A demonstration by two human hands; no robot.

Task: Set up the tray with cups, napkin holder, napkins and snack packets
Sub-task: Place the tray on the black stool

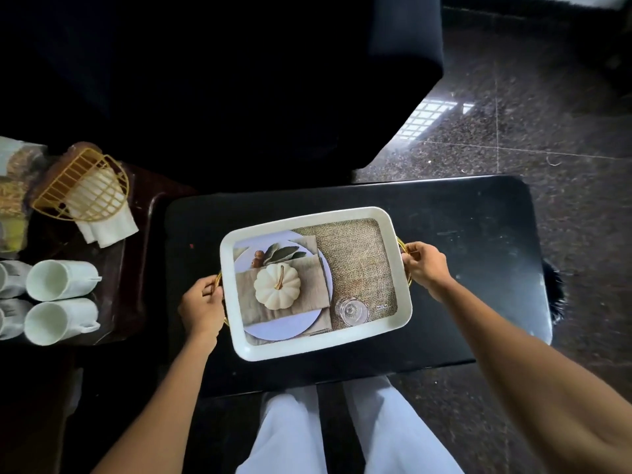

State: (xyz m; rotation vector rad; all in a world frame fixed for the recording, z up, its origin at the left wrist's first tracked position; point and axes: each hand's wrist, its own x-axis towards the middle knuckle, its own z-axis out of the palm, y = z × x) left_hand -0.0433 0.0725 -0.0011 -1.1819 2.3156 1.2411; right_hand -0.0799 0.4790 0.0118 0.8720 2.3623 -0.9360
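A white rectangular tray with gold handles and a printed picture of a pumpkin and burlap lies on a black table. My left hand grips its left handle and my right hand grips its right handle. Nothing stands on the tray. To the left, on a dark side table, several white cups lie on their sides. Behind them a gold wire napkin holder lies tipped over white napkins. Snack packets show at the far left edge, partly cut off.
A dark sofa or chair fills the space behind the tables. Speckled stone floor lies to the right. My legs in light trousers are below the black table's near edge.
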